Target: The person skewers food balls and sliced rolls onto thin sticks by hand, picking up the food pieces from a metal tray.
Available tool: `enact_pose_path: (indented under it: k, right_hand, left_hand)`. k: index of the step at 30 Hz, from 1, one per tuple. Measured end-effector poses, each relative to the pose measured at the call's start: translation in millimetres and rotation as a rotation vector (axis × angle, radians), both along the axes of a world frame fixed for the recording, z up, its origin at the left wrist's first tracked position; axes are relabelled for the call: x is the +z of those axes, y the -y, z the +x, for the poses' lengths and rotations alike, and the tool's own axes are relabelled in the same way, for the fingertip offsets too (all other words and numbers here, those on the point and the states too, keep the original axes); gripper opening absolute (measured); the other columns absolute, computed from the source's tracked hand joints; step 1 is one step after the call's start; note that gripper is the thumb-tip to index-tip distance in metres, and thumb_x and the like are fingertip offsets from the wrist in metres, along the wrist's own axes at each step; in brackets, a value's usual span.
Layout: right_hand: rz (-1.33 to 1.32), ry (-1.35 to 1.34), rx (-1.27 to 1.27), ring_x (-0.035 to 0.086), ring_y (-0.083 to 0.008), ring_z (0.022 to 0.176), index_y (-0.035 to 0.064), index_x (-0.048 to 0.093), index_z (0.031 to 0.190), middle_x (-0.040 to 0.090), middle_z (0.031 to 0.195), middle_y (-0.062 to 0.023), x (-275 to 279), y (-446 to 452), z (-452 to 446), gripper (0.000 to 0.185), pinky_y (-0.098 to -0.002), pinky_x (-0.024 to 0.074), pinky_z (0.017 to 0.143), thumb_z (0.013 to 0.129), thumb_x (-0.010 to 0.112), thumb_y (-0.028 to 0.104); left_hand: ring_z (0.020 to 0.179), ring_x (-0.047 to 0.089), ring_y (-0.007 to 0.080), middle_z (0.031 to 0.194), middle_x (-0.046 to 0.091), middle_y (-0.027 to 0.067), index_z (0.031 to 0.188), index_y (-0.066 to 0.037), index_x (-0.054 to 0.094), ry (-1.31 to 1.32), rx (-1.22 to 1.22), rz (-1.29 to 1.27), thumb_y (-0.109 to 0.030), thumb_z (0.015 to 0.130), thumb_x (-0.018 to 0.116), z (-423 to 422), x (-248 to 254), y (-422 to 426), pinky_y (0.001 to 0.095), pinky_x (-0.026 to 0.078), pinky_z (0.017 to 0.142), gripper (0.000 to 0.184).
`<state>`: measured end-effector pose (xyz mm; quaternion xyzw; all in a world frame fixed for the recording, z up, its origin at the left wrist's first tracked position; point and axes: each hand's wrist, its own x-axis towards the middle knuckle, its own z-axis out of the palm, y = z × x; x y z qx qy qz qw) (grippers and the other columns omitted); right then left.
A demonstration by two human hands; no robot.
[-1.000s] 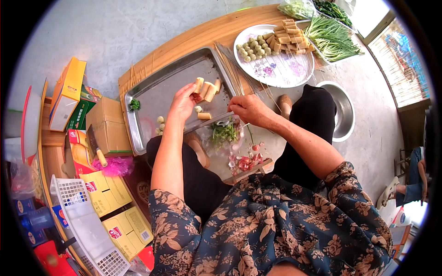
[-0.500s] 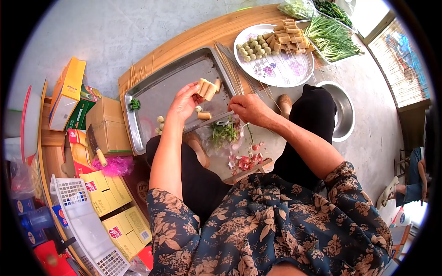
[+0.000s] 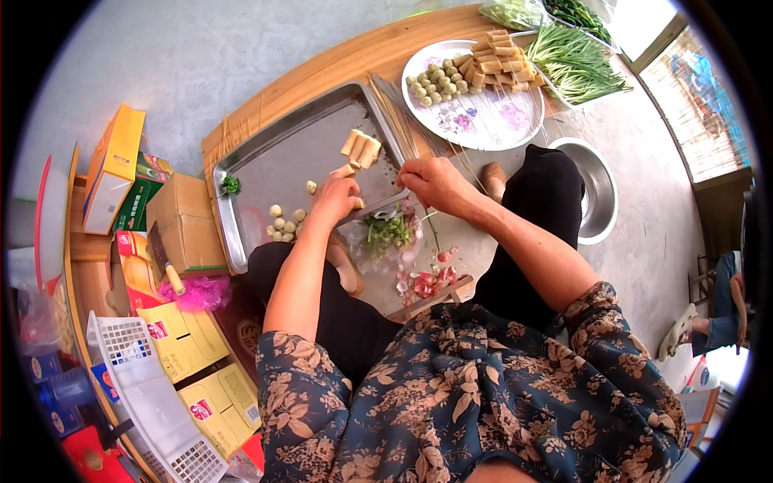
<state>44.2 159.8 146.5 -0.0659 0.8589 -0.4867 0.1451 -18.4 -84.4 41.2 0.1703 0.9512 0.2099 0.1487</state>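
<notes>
One long, light-brown wooden tabletop with a curved far edge (image 3: 346, 64) carries most of what is in front of the person. On it rests a grey rectangular metal tray with raised sides (image 3: 282, 161), its near corner by the person's knee. Just to the right stands a white oval plate printed with purple flowers (image 3: 439, 121), and beyond that lies a heap of long, thin green stalks (image 3: 572, 64). A round, shiny steel basin (image 3: 600, 193) sits on the floor past the right knee.

The right hand (image 3: 435, 185) is at the tray's right edge, fingers closed in a pinch; anything between them is too thin to make out. The left hand (image 3: 334, 200) reaches over the tray, fingers bent beside a short tan roll (image 3: 344, 171); whether they grip it cannot be told.

On the plate, a pile of tan cylindrical rolls (image 3: 503, 64) adjoins grey-green round balls (image 3: 439, 83). Just beyond the left hand, more tan rolls sit side by side (image 3: 364, 150) over the tray. Nearer the person, pale round balls (image 3: 279, 226) cluster inside it. One small, curly dark-green sprig (image 3: 231, 185) lies by its left wall.
</notes>
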Motion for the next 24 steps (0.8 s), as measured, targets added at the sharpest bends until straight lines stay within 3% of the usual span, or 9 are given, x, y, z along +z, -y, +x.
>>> enact_pose_path:
  k: [1,5,8,11,13,14,16,20,24]
  right_hand:
    - [-0.001,0.000,0.000,0.063,-0.0314,0.069,0.0043,0.066,0.085,0.064,0.070,-0.0152,-2,0,0,0.022,-0.0412,0.0487,0.065,0.085,0.053,0.022]
    - [0.047,-0.116,0.016,0.062,-0.0342,0.073,0.0051,0.066,0.085,0.064,0.073,-0.0164,-7,1,1,0.021,-0.0428,0.0483,0.068,0.085,0.053,0.022]
    - [0.043,-0.128,0.024,0.062,-0.0347,0.074,0.0052,0.066,0.085,0.064,0.073,-0.0166,-8,2,1,0.021,-0.0431,0.0482,0.068,0.085,0.053,0.022]
    - [0.043,-0.115,0.028,0.062,-0.0344,0.073,0.0049,0.065,0.084,0.064,0.073,-0.0165,-8,2,1,0.020,-0.0428,0.0483,0.068,0.085,0.053,0.021]
    - [0.044,-0.095,0.027,0.062,-0.0342,0.072,0.0048,0.065,0.084,0.064,0.073,-0.0164,-6,1,1,0.020,-0.0427,0.0483,0.068,0.085,0.053,0.021]
    - [0.037,-0.109,0.029,0.062,-0.0340,0.072,0.0047,0.065,0.085,0.064,0.073,-0.0162,-6,1,1,0.021,-0.0424,0.0483,0.067,0.085,0.053,0.021]
    - [0.027,-0.124,0.035,0.062,-0.0338,0.071,0.0045,0.065,0.085,0.064,0.072,-0.0160,-3,3,2,0.021,-0.0422,0.0484,0.067,0.085,0.052,0.021]
    - [0.021,-0.082,0.057,0.062,-0.0331,0.073,0.0043,0.065,0.085,0.064,0.075,-0.0154,-1,6,5,0.020,-0.0412,0.0486,0.067,0.085,0.052,0.020]
    - [-0.007,-0.085,0.102,0.063,-0.0325,0.076,0.0047,0.065,0.085,0.065,0.078,-0.0151,0,7,8,0.019,-0.0403,0.0490,0.068,0.085,0.053,0.019]
  left_hand:
    - [0.099,0.058,0.0304,0.118,0.055,0.0133,0.083,-0.008,0.067,0.037,0.015,-0.035,-0.020,0.067,0.074,2,7,-2,0.0397,0.048,0.082,0.021]
    - [0.099,0.058,0.0304,0.119,0.055,0.0137,0.084,-0.008,0.066,0.031,-0.040,-0.143,-0.022,0.067,0.075,5,13,-5,0.0399,0.048,0.082,0.024]
    - [0.090,0.061,0.0310,0.109,0.060,0.0138,0.083,-0.007,0.066,-0.067,-0.074,-0.166,-0.022,0.068,0.073,4,9,-5,0.0392,0.050,0.076,0.022]
    - [0.076,0.064,0.0276,0.093,0.064,0.0108,0.079,-0.006,0.065,0.095,0.048,-0.005,-0.021,0.072,0.069,-11,9,-3,0.0367,0.050,0.067,0.017]
    - [0.065,0.063,0.0225,0.082,0.065,0.0065,0.085,-0.005,0.063,0.186,0.431,0.465,-0.021,0.081,0.063,-24,4,5,0.0338,0.050,0.061,0.017]
    - [0.065,0.063,0.0225,0.082,0.065,0.0065,0.085,-0.005,0.063,0.186,0.432,0.465,-0.021,0.081,0.063,-28,2,12,0.0338,0.050,0.061,0.017]
    - [0.073,0.063,0.0205,0.088,0.062,0.0055,0.099,-0.007,0.058,0.501,0.685,1.036,-0.024,0.087,0.061,-31,16,23,0.0342,0.051,0.066,0.021]
    - [0.080,0.061,0.0208,0.089,0.061,0.0075,0.103,-0.005,0.056,0.572,0.740,1.278,-0.023,0.091,0.056,-32,23,28,0.0343,0.050,0.071,0.022]
    - [0.081,0.058,0.0200,0.092,0.060,0.0080,0.103,-0.005,0.056,0.585,0.787,1.321,-0.023,0.092,0.055,-31,24,27,0.0344,0.050,0.072,0.022]
